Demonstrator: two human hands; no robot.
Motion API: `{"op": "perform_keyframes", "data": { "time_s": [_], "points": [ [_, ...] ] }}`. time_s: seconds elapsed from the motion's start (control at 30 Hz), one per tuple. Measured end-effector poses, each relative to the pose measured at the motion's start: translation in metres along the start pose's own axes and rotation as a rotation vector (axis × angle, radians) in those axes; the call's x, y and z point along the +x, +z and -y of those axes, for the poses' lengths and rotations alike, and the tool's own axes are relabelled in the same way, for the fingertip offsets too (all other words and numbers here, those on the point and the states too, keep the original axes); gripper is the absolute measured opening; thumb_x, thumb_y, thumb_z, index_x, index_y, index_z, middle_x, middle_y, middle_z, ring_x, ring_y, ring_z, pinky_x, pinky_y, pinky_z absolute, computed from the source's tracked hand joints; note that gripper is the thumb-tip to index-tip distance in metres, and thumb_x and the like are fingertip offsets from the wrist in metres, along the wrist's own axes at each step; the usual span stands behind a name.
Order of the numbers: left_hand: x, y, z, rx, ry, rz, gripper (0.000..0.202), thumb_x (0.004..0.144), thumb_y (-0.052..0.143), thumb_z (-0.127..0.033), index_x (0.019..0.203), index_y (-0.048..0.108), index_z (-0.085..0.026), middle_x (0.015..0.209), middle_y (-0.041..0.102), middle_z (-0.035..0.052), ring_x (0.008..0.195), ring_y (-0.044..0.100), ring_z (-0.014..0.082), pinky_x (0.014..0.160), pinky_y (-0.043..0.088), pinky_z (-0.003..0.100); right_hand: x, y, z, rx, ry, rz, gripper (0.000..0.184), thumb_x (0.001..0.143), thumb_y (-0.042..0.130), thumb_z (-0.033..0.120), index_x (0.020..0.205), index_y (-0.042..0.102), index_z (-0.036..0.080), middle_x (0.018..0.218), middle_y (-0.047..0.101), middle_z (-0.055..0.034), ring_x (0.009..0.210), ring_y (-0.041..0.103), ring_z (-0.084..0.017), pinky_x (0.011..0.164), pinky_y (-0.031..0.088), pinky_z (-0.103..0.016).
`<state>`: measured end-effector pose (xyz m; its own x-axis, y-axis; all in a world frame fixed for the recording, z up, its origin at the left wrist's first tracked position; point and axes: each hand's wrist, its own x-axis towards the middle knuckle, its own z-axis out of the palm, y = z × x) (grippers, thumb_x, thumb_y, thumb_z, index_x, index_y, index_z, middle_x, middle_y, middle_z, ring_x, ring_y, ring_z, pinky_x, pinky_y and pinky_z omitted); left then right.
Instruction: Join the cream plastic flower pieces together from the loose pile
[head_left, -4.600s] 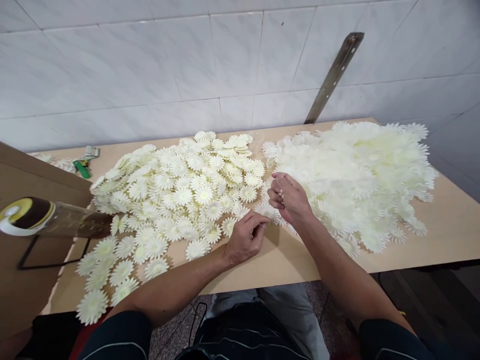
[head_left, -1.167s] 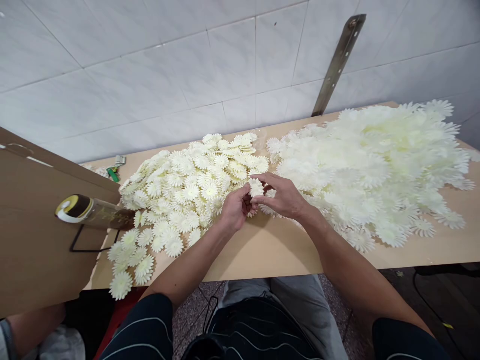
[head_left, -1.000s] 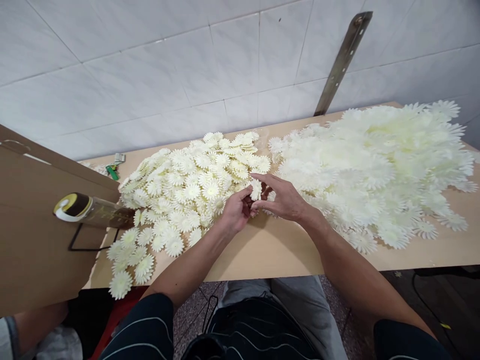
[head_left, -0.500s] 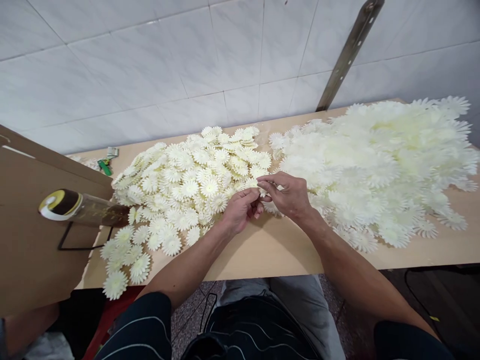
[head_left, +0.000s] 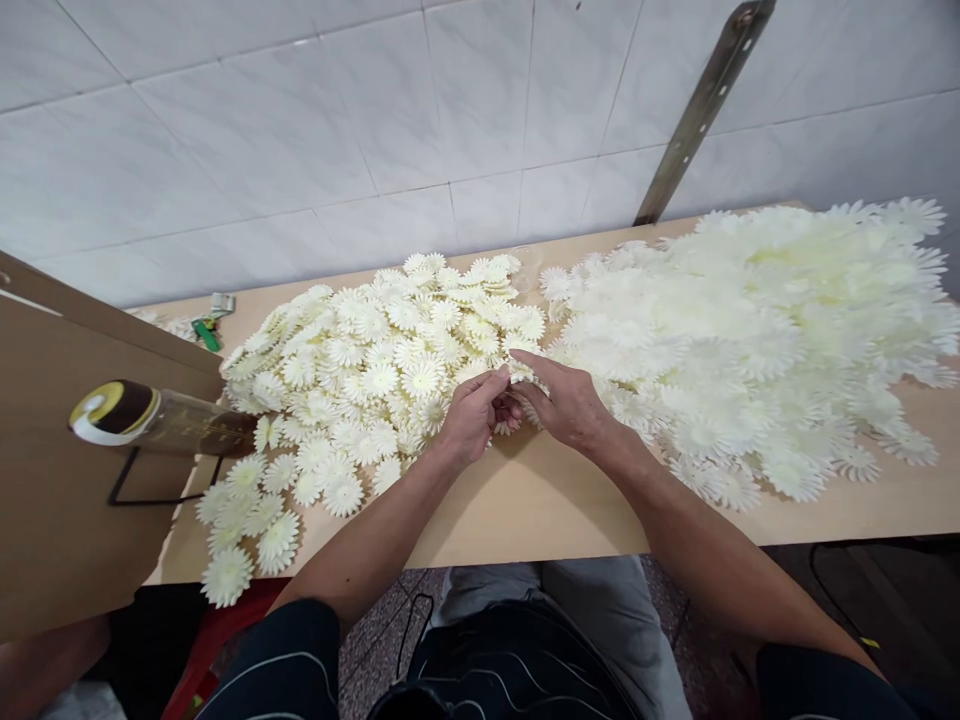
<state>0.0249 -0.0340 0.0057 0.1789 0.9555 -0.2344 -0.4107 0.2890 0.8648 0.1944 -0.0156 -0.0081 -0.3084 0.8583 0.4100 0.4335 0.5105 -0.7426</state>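
Note:
My left hand (head_left: 471, 420) and my right hand (head_left: 564, 400) meet over the middle of the wooden table (head_left: 547, 500). Together they pinch a small cream daisy-shaped flower piece (head_left: 519, 371) between their fingertips. To their left lies a spread of flat cream daisy pieces (head_left: 375, 370). On the right rises a tall heap of paler white daisy pieces (head_left: 757, 330), and my right hand sits at its near-left edge.
A cardboard panel (head_left: 60, 500) stands at the left with a brown and yellow tube (head_left: 142, 420) poking past it. A green tool (head_left: 206, 330) lies at the far left by the tiled wall. A metal strip (head_left: 697, 110) leans on the wall.
Over the last second my hands kept working one flower piece between them, turning it and shifting slightly; 4.6 s ago they were apart, lower on the table. The view moved a little.

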Motion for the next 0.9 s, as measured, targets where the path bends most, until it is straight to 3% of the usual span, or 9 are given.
{"op": "perform_keyframes", "data": {
  "time_s": [0.07,0.17,0.3,0.37,0.47,0.7,0.9],
  "points": [
    [0.0,0.001,-0.002,-0.036,-0.023,-0.001,0.056,0.066,0.098,-0.062,0.076,0.068,-0.016,0.067,0.068,0.0025,0.052,0.061,0.012,0.044,0.044,0.023,-0.001,0.001,0.001,-0.014,-0.021,-0.015,0.037,0.11,0.057,0.038,0.14,0.075,0.028,0.123,0.083,-0.0128,0.109,0.081,-0.033,0.099,0.065,-0.051],
    [0.001,0.001,-0.003,-0.066,-0.057,-0.007,0.052,0.065,0.097,-0.056,0.079,0.068,-0.015,0.071,0.071,0.004,0.052,0.062,0.0123,0.044,0.044,0.024,-0.002,0.005,0.0,-0.075,-0.118,-0.015,0.042,0.109,0.05,0.023,0.145,0.072,0.025,0.138,0.079,-0.0137,0.123,0.077,-0.031,0.107,0.065,-0.05],
    [0.002,0.0,-0.002,-0.04,-0.038,-0.023,0.048,0.063,0.096,-0.05,0.071,0.06,-0.02,0.053,0.06,-0.0012,0.045,0.056,0.0127,0.041,0.04,0.023,-0.004,0.01,-0.005,-0.152,-0.241,0.03,0.074,0.096,0.048,0.006,0.169,0.046,0.02,0.161,0.063,-0.0204,0.151,0.06,-0.035,0.123,0.054,-0.062],
    [0.003,-0.001,0.0,0.014,-0.007,-0.028,0.05,0.065,0.096,-0.054,0.071,0.059,-0.02,0.048,0.057,-0.0027,0.04,0.05,0.0114,0.038,0.035,0.022,-0.005,0.011,-0.006,-0.152,-0.269,0.059,0.086,0.093,0.05,0.005,0.176,0.032,0.02,0.169,0.054,-0.0214,0.159,0.051,-0.036,0.128,0.049,-0.066],
    [0.003,-0.002,0.003,0.079,0.049,-0.041,0.058,0.07,0.093,-0.067,0.076,0.06,-0.02,0.048,0.055,-0.0043,0.037,0.047,0.0095,0.038,0.031,0.021,-0.006,0.009,-0.005,-0.128,-0.268,0.104,0.091,0.092,0.053,0.006,0.178,0.026,0.021,0.176,0.046,-0.0217,0.164,0.044,-0.037,0.13,0.046,-0.068],
    [0.003,-0.004,0.009,0.18,0.172,-0.144,0.065,0.072,0.091,-0.075,0.071,0.054,-0.022,0.049,0.05,-0.0081,0.038,0.048,0.0077,0.039,0.035,0.02,-0.005,-0.002,0.012,-0.043,-0.215,0.124,0.081,0.097,0.06,0.015,0.174,0.037,0.024,0.172,0.052,-0.0198,0.161,0.051,-0.037,0.128,0.049,-0.066],
    [-0.002,-0.001,0.009,0.113,0.049,0.011,0.064,0.072,0.09,-0.076,0.077,0.058,-0.021,0.052,0.058,-0.0046,0.041,0.058,0.012,0.041,0.042,0.022,0.007,-0.053,0.04,-0.105,-0.108,-0.106,0.047,0.108,0.063,0.039,0.153,0.063,0.024,0.154,0.069,-0.0174,0.139,0.07,-0.036,0.109,0.066,-0.058]
  ]
}}
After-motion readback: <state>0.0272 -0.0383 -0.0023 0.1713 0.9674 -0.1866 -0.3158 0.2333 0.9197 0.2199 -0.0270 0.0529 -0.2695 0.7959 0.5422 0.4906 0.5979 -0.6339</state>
